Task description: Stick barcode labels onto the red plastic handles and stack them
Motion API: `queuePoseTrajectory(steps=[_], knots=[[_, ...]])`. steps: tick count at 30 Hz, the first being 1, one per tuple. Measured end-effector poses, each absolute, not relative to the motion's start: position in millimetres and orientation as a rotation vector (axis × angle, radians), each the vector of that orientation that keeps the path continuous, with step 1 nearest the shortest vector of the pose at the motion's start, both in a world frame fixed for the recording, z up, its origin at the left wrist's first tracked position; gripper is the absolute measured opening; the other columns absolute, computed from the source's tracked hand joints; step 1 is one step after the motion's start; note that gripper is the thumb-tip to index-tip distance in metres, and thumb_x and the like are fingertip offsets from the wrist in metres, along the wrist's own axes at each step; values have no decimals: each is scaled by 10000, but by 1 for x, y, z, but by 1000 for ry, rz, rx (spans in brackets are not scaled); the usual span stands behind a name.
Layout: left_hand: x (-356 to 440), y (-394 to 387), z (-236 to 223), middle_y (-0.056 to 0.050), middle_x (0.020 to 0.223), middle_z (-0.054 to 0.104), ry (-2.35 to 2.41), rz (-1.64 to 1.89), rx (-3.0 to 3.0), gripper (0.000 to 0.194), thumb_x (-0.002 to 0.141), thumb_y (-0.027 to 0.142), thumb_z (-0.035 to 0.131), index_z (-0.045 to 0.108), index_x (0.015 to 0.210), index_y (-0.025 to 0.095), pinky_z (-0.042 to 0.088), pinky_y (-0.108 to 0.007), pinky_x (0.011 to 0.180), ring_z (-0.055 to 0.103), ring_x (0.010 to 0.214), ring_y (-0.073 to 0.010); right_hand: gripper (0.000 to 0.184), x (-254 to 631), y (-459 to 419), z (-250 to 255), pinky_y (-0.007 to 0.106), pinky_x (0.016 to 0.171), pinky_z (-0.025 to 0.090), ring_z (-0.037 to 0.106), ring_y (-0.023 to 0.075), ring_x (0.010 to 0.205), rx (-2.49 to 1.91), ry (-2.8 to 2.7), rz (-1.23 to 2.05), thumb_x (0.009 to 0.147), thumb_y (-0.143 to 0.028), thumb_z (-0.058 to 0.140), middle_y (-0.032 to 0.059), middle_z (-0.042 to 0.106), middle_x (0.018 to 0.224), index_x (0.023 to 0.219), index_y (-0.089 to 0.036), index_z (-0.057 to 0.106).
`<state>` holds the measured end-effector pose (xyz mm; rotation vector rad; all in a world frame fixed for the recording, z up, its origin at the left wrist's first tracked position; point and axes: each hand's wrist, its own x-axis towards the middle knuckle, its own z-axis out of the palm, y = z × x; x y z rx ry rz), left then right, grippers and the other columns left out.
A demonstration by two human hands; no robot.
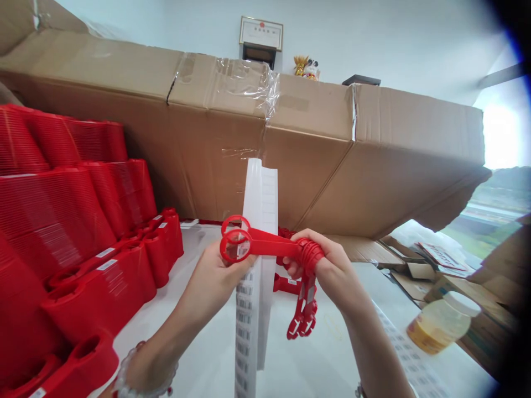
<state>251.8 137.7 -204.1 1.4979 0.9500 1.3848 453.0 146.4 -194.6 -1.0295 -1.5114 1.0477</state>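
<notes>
Two flat red strips [274, 246] end in round, open rings [249, 243].

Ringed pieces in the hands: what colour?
Red; the ringed pieces show best in the head view, the only one here.

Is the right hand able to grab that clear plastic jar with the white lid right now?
Probably not straight away: the right hand is wrapped around a bunch of thin red plastic strips. The way across to the white-lidded jar looks free, though.
</notes>
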Motion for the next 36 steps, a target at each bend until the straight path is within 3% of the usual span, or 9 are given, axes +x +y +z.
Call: queuePoseTrajectory(steps=[3,7,10,15,22,25,28,32,36], knots=[[249,142,-205,-45,985,772,948,1408,1395,253,875,428,746,719,1001,211,546,-287,768,702,905,-217,109,462,148,-191,224,451,428,594,131,518,-999,-1486,1050,862,-217,555,-9,660,646,772,-203,614],[248,146,-203,-63,1248,731,870,1295,1292,375,959,529,615,684,1206,256,569,-291,803,694,1078,-233,84,469,147,-186,206,440,384,545,109,491,-951,-1415,1066,771,-166,577,-10,636,607,694,-193,595],[251,150,-205,-45,1125,745,864,1352,1325,321,950,508,636,680,1139,253,568,-296,810,701,990,-209,55,465,143,-185,224,443,385,555,125,510,-946,-1438,1149,767,-186,609,15,673,656,712,-192,613],[256,147,-211,-36,930,728,841,1388,1429,243,777,351,822,664,913,225,545,-338,843,683,956,-251,82,449,136,-186,234,438,402,551,111,440,-903,-1490,1308,809,-204,576,-37,638,636,730,-219,557],[262,137,-215,18,820,622,907,1437,1527,214,810,256,757,545,819,231,468,-281,717,586,778,-175,42,446,141,-188,213,409,380,501,99,391,-900,-1484,1441,776,-194,567,-80,516,496,751,-225,580],[264,141,-218,21,785,611,930,1515,1468,210,836,265,748,550,781,220,476,-275,734,590,787,-174,83,449,140,-187,232,446,439,519,104,456,-906,-1500,1299,836,-209,568,-38,626,626,754,-220,565],[261,147,-218,35,790,620,944,1588,1413,199,880,311,735,579,797,219,479,-248,719,590,761,-146,122,453,136,-188,245,479,468,567,117,549,-925,-1557,1068,887,-200,533,15,709,845,768,-216,556],[254,154,-213,27,832,668,931,1572,1337,219,881,411,751,639,915,226,515,-253,716,641,790,-155,202,454,131,-194,218,460,417,525,125,533,-1096,-1849,1071,854,-94,419,-36,583,632,776,-228,547],[249,156,-209,0,880,724,896,1494,1269,280,847,426,784,680,1009,222,558,-274,744,688,800,-174,227,449,132,-200,213,489,403,476,112,548,-1154,-1916,958,800,-37,387,-48,536,640,776,-230,503]])
